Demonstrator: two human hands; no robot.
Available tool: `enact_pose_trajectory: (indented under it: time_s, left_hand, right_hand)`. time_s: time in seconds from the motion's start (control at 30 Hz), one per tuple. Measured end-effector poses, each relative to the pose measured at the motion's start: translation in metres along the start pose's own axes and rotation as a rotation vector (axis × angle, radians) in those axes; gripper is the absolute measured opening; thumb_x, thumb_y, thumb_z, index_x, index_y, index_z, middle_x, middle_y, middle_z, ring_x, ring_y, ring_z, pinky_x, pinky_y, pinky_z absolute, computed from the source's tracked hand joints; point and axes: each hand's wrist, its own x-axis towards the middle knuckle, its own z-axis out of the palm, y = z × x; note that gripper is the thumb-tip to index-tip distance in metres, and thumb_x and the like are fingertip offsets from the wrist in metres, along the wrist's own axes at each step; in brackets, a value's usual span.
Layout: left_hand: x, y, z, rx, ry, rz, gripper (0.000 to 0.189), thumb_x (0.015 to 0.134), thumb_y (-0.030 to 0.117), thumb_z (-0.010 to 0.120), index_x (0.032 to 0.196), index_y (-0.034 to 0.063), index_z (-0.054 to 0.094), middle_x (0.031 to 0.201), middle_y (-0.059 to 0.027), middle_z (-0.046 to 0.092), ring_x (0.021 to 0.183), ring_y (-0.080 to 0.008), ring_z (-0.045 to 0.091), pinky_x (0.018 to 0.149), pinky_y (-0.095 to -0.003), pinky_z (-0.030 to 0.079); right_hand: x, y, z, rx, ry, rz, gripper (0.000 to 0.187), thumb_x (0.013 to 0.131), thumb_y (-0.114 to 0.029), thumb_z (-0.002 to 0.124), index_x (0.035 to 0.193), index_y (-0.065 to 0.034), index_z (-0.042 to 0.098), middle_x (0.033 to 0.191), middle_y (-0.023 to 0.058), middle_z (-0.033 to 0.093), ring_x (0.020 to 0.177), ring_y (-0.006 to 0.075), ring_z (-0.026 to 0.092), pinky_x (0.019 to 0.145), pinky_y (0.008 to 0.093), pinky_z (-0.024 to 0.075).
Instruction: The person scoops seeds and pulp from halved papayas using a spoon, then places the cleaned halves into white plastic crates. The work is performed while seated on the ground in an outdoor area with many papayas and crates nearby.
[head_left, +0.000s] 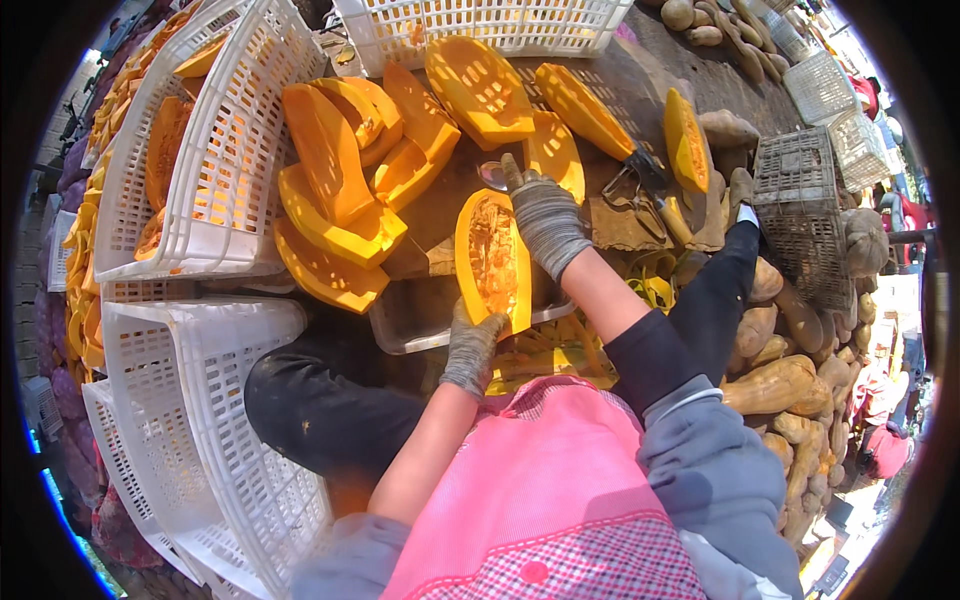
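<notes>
My left hand (474, 345), in a grey knit glove, grips the lower end of a halved pumpkin piece (491, 259) whose seeds and pulp face up. My right hand (546, 217), gloved the same way, is closed around something at the piece's upper right; a round metal spoon bowl (493, 175) shows beside its fingers. Beyond it lie scooped pumpkin pieces (480, 90). A pile of more cut pieces (326, 154) rests to the left. Right of my right hand are a dark-bladed knife (649, 166) with a wooden handle and a metal-framed peeler (637, 199).
White plastic crates (225, 142) stand at the left and at the top (487, 30). A shallow tray (409, 319) sits below the held piece. Whole pumpkins (780, 386) are heaped at the right, near a grey crate (799, 217). Peelings (559, 349) lie between the legs.
</notes>
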Motion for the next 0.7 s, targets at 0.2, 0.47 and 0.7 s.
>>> enact_pose_trajectory:
  time_s: [0.2,0.47,0.7]
  left_hand:
    - [-0.004,0.009,0.005,-0.201,-0.060,-0.087,0.047,0.085,0.003,0.063,0.129,0.0108,0.047,0.111,-0.0093,0.063,0.091,-0.0251,0.066,0.065,-0.0384,0.059]
    - [-0.006,0.016,0.009,-0.226,-0.015,-0.117,0.048,0.083,-0.001,0.065,0.126,0.0102,0.045,0.109,-0.0105,0.063,0.088,-0.0196,0.066,0.054,-0.0341,0.059]
    - [0.007,0.005,0.002,-0.123,0.029,0.001,0.050,0.081,-0.004,0.064,0.127,0.0031,0.045,0.111,-0.0121,0.062,0.090,-0.0241,0.067,0.072,-0.0345,0.059]
  right_hand:
    - [0.001,0.006,-0.022,0.069,-0.234,-0.030,0.031,0.088,-0.004,0.052,0.120,-0.0040,0.052,0.104,0.0191,0.064,0.093,0.0352,0.066,0.077,0.0426,0.0540]
    - [0.021,-0.026,-0.021,-0.055,-0.451,0.013,0.024,0.096,-0.013,0.047,0.116,-0.0024,0.053,0.106,0.0201,0.067,0.096,0.0355,0.068,0.075,0.0448,0.0548]
    - [0.028,-0.029,-0.002,-0.023,-0.513,0.110,0.031,0.100,-0.020,0.034,0.116,-0.0083,0.059,0.111,0.0167,0.068,0.103,0.0341,0.066,0.085,0.0470,0.0513]
